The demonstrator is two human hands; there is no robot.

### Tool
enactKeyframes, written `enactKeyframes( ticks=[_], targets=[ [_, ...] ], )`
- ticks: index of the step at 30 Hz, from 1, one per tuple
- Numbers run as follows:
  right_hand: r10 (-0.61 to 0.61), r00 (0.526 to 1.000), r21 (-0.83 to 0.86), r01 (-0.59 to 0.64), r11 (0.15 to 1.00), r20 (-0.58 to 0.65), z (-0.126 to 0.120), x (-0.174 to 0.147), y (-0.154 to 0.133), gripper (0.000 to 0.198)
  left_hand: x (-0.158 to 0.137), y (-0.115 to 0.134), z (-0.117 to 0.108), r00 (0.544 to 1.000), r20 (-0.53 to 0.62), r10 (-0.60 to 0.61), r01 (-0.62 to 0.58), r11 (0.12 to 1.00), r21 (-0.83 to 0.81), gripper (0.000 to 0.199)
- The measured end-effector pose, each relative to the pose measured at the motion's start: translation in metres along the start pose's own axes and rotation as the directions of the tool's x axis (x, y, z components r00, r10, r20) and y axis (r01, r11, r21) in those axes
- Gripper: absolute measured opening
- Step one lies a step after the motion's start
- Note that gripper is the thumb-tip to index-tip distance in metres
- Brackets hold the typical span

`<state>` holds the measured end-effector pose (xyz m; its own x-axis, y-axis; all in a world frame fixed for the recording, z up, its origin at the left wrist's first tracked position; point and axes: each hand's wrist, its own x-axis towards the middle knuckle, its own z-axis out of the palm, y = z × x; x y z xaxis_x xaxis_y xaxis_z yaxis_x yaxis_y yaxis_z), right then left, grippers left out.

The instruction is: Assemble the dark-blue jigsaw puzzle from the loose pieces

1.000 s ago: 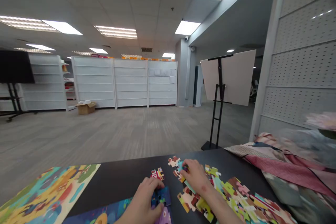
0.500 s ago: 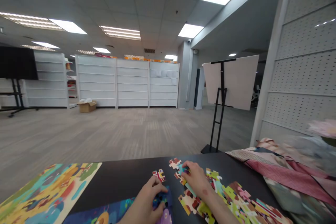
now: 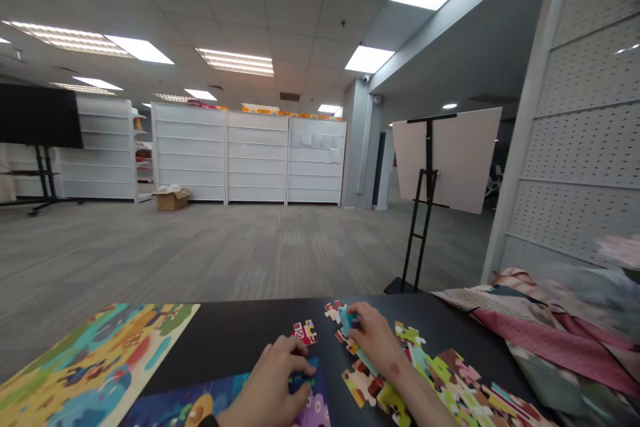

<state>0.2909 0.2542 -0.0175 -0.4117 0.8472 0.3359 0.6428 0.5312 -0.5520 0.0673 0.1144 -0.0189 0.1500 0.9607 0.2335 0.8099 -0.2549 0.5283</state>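
My left hand (image 3: 277, 377) rests over a dark blue picture sheet or puzzle (image 3: 170, 407) at the table's front edge. Its thumb and fingers are curved but apart, with only the blue picture showing between them. To the right, my right hand (image 3: 377, 340) pinches a small teal and purple puzzle piece (image 3: 356, 323). Beneath and around that hand lie loose puzzle pieces (image 3: 354, 383), some overlapping. A small red, white and yellow cluster of pieces (image 3: 305, 332) lies just beyond my left fingers. The right palm is turned away from view.
A colourful yellow picture board (image 3: 95, 373) lies at the left of the black table (image 3: 235, 327). Several more pieces (image 3: 465, 387) are heaped at the right. Crumpled patterned cloth (image 3: 545, 327) borders the table's right side. An easel with a board (image 3: 425, 213) stands beyond the table.
The view has turned slightly left. My left thumb and fingers still sit over the blue picture, with slightly more of it showing. My right fingertips now show the pinched piece more clearly.
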Motion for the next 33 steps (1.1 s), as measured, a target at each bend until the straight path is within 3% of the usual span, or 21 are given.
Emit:
enactKeyframes(
  ticks=[6,9,11,13,15,17,20,22,25,28,33],
  targets=[
    [-0.043,0.998,0.236,0.033,0.971,0.037,-0.006,-0.004,-0.021,0.028,0.0,-0.012,-0.008,0.998,0.028,0.061,-0.06,0.997,-0.052,0.026],
    [-0.085,0.973,0.47,-0.027,0.882,0.214,-0.009,-0.02,-0.054,0.038,0.001,-0.022,-0.015,0.99,0.051,0.135,-0.13,0.987,-0.09,0.027],
    [-0.154,0.902,0.602,-0.135,0.787,0.404,-0.007,-0.037,-0.084,0.038,0.001,-0.026,-0.017,0.984,0.054,0.17,-0.164,0.982,-0.094,0.026],
    [-0.223,0.799,0.619,-0.222,0.753,0.558,0.0,-0.058,-0.113,0.032,0.0,-0.027,-0.017,0.982,0.045,0.184,-0.181,0.981,-0.069,0.022],
    [-0.228,0.712,0.54,-0.245,0.806,0.664,0.01,-0.076,-0.133,0.029,-0.002,-0.025,-0.016,0.982,0.034,0.188,-0.187,0.982,-0.029,0.02],
    [-0.182,0.674,0.415,-0.202,0.887,0.716,0.021,-0.088,-0.144,0.028,-0.004,-0.022,-0.016,0.981,0.031,0.192,-0.193,0.981,0.012,0.02],
    [-0.179,0.699,0.3,-0.054,0.952,0.692,0.028,-0.095,-0.146,0.026,-0.005,-0.021,-0.016,0.978,0.043,0.203,-0.205,0.977,0.056,0.019],
    [-0.243,0.719,0.303,0.047,0.952,0.651,0.028,-0.095,-0.145,0.026,-0.005,-0.022,-0.017,0.977,0.052,0.208,-0.211,0.974,0.076,0.017],
    [-0.348,0.712,0.369,0.134,0.92,0.61,0.025,-0.095,-0.146,0.027,-0.005,-0.023,-0.017,0.977,0.054,0.209,-0.213,0.972,0.102,0.016],
    [-0.365,0.718,0.419,0.112,0.901,0.593,0.025,-0.096,-0.148,0.026,-0.005,-0.024,-0.017,0.977,0.056,0.206,-0.212,0.969,0.127,0.014],
    [-0.276,0.744,0.423,-0.011,0.906,0.609,0.028,-0.096,-0.148,0.024,-0.006,-0.023,-0.016,0.976,0.057,0.208,-0.214,0.965,0.15,0.014]
  ],
)
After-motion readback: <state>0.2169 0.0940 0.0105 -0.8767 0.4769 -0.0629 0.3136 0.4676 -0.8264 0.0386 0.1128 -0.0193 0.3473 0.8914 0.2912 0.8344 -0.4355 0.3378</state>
